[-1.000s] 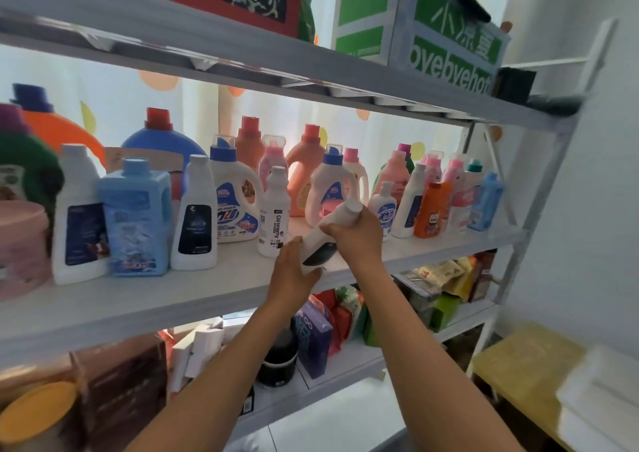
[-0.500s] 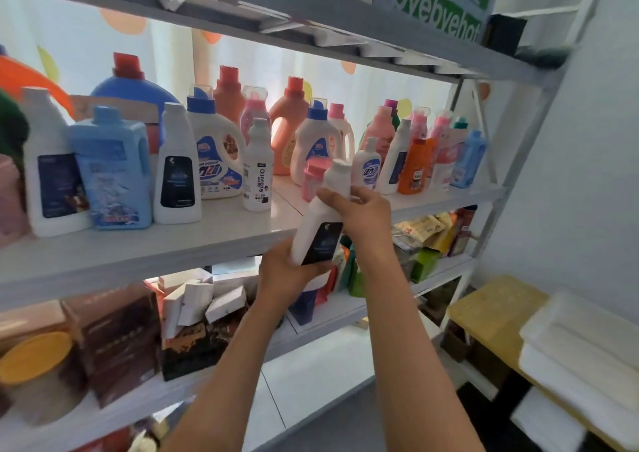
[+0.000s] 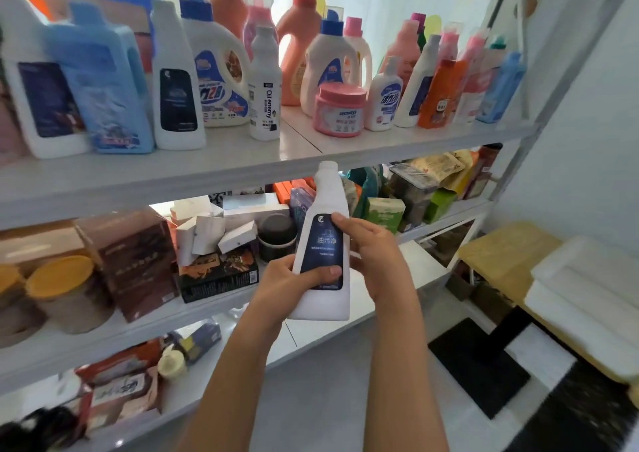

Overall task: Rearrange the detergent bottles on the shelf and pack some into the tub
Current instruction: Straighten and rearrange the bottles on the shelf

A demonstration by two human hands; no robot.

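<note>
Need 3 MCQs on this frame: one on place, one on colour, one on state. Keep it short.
1. Where is the white bottle with the dark blue label?
A. standing on the detergent shelf
B. held in front of the shelves, below the detergent shelf
C. lying on the floor

2. What colour is the lid of the jar on the detergent shelf?
A. pink
B. green
C. black

3. How is the held bottle gripped?
A. left hand only
B. right hand only
C. both hands

Key: 1 B, its cap sits just under that shelf's front edge; 2 A, the jar's lid and body are both pink; 3 C, the left hand holds its lower part and the right hand its side.
</note>
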